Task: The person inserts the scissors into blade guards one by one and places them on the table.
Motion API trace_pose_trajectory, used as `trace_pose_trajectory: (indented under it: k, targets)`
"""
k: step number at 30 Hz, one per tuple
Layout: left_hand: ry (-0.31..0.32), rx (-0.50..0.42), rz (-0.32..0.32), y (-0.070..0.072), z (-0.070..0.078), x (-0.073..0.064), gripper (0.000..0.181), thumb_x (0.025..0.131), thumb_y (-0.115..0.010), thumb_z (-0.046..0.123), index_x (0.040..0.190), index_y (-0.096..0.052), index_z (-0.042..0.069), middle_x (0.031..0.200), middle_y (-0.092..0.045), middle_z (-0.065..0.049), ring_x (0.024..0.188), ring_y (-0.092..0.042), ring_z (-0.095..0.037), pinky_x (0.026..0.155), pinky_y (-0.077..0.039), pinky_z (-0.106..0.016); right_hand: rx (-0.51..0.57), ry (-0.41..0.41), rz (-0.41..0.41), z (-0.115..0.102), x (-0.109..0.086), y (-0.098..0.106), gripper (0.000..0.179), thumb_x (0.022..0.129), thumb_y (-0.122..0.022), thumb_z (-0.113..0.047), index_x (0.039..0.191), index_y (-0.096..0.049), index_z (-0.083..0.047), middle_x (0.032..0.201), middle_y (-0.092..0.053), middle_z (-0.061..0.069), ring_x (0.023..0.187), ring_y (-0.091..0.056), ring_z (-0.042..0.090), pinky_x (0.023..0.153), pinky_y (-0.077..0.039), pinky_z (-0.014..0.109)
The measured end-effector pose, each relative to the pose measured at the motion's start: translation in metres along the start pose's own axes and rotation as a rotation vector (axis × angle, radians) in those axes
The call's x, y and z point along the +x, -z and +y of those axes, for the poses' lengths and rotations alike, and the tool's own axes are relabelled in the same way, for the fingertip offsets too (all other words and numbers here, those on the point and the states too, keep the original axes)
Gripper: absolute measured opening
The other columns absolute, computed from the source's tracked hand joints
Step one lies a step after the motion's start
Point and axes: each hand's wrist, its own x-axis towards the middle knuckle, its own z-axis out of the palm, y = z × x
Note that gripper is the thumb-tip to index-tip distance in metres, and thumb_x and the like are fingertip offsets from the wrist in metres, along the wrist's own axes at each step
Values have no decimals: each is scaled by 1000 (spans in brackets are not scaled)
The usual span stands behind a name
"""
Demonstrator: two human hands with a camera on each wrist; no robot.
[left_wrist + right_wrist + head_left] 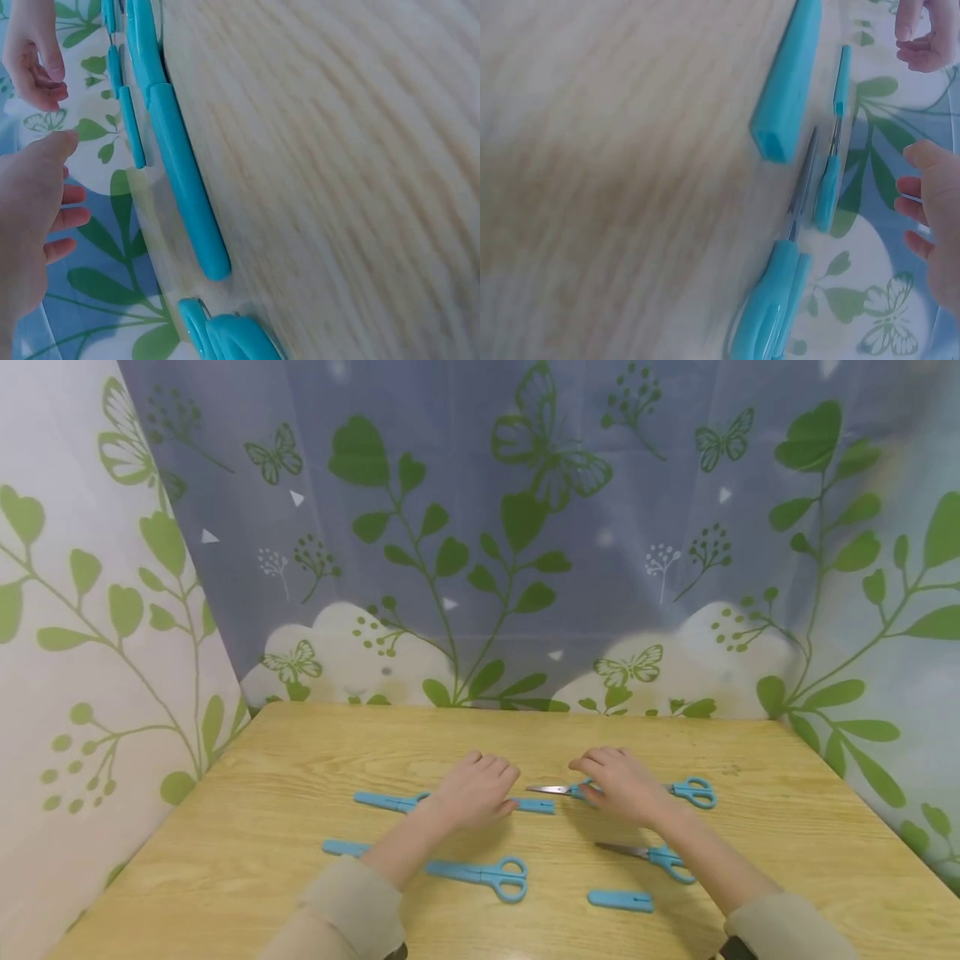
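My left hand [476, 789] is held over the far middle of the table, fingers loosely bent, and holds nothing in the left wrist view. Under its fingertips is a blue scissors sheath [536, 806]. To its left lie sheathed blue scissors [381, 800], partly hidden by the hand. My right hand [618, 785], likewise bare with relaxed fingers, hovers over bare-bladed scissors [553, 790] whose handles it partly covers. Just right of it are the handles of other scissors [696, 792]. Nearer, unsheathed scissors [666, 860] lie beside the right forearm, with a loose sheath [621, 901] in front.
Sheathed scissors [480, 872] lie at the near middle of the wooden table [247, 877]. The end of another blue sheath [343, 847] shows left of the left forearm, which hides the remainder. A patterned cloth [450, 485] hangs behind the table.
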Motion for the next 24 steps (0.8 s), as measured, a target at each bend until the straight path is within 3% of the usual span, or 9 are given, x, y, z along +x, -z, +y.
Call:
trace_pose_trajectory:
  k: [5, 12, 19, 24]
  targets:
    - [13, -42, -90, -1, 3, 8, 41, 92, -51, 43, 117, -55, 11, 108, -59, -1, 102, -55, -16, 88, -43, -30, 31, -59, -34, 6, 1, 0, 33, 81, -70, -12, 112, -62, -4, 103, -62, 9, 98, -57, 29, 83, -45, 50]
    - [24, -69, -237, -8, 7, 15, 49, 93, -47, 46, 129, -49, 12, 121, -55, -1, 115, -49, -17, 98, -38, -33, 51, -34, -24, 16, -2, -6, 33, 78, -72, -8, 108, -62, -3, 99, -61, 9, 95, -56, 32, 78, -45, 52]
    - [12, -69, -293, -13, 13, 19, 51, 92, -47, 47, 131, -49, 13, 125, -54, -1, 118, -47, -17, 101, -36, -34, -8, -113, -201, 22, -1, -14, 34, 84, -66, -14, 116, -61, -4, 109, -61, 11, 105, -54, 33, 86, -43, 55]
    - [-2, -58, -311, -17, 16, 21, 50, 94, -44, 45, 133, -48, 14, 129, -52, -1, 121, -45, -17, 102, -34, -34, -39, -113, -271, 23, -1, -17, 36, 83, -68, -17, 117, -61, -6, 110, -60, 11, 106, -53, 33, 87, -42, 55]
